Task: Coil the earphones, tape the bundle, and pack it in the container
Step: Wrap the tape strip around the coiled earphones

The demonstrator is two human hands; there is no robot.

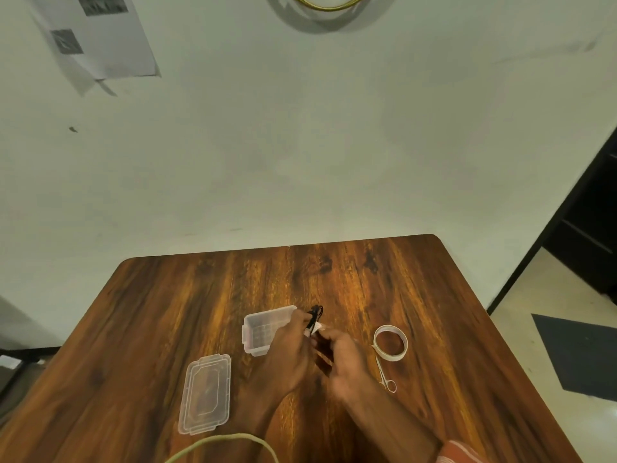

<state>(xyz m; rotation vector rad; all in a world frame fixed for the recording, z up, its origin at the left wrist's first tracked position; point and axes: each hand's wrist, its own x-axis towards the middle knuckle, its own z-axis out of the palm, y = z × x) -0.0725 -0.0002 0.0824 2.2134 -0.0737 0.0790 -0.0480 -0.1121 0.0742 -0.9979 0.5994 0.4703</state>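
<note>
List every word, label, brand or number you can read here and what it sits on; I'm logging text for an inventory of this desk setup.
No text can be read in this view.
White paper sheet on the wall: two dark printed blocks, too blurred to read.
Clear plastic container, clear plastic lid, white tape roll, small metal scissors: no visible lettering.
</note>
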